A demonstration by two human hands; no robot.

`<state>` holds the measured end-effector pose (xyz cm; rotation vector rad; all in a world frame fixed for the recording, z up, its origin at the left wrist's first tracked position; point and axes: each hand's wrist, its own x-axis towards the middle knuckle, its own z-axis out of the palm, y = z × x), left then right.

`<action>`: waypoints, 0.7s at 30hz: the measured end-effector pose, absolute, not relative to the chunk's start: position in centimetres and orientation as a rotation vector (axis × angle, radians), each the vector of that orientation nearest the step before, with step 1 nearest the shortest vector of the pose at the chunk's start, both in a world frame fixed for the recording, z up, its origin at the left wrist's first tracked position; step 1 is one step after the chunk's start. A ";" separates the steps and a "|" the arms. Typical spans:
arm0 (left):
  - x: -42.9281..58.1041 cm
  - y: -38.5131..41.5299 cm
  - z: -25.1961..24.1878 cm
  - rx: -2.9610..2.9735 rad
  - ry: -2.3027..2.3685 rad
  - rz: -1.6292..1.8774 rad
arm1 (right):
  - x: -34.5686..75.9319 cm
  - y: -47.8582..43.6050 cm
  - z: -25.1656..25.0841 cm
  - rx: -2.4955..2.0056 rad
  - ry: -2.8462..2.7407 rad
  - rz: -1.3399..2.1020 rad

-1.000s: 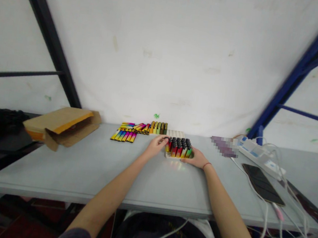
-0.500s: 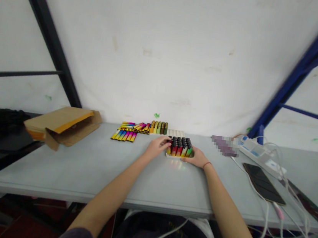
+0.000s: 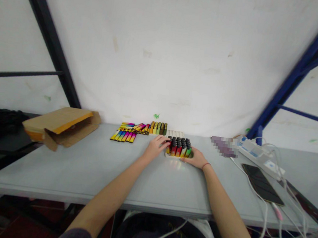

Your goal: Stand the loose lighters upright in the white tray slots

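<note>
Rows of colourful lighters (image 3: 178, 149) with black tops stand upright in a shallow white tray (image 3: 170, 156) on the table. My left hand (image 3: 156, 146) is at the tray's left side, thumb and fingers closed around a lighter at the near left corner. My right hand (image 3: 197, 158) wraps the tray's right side, its thumb along the front edge; its other fingertips are hidden behind the lighters. Behind my left hand stands a block of yellow and dark green lighters (image 3: 158, 128). Beside it is a white slotted tray (image 3: 175, 133).
Rainbow-coloured wrappers or sleeves (image 3: 123, 136) lie in groups at the back left. An opened cardboard box (image 3: 60, 122) rests farther left. On the right are a phone (image 3: 262, 184), a power strip (image 3: 261, 156) and loose white cables (image 3: 265, 221). A white wall (image 3: 166, 58) rises behind the table.
Both hands stay at the tray in nearly the same pose. The whole view has shifted very slightly; no object has visibly moved on the table.
</note>
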<state>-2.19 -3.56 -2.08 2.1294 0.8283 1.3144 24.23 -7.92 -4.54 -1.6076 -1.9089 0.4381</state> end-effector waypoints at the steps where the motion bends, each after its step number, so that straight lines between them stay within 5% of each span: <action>1: -2.2 -3.6 -2.1 2.132 0.826 1.307 | 24.2 -7.9 -4.5 -1.606 -1.914 0.435; 11: -2.2 -3.7 -1.3 2.311 0.857 1.206 | 24.2 -7.9 -4.5 -1.605 -1.913 0.419; 21: -10.6 -0.6 -1.7 1.826 2.160 1.194 | 24.5 -7.6 -4.8 -1.631 -1.989 0.370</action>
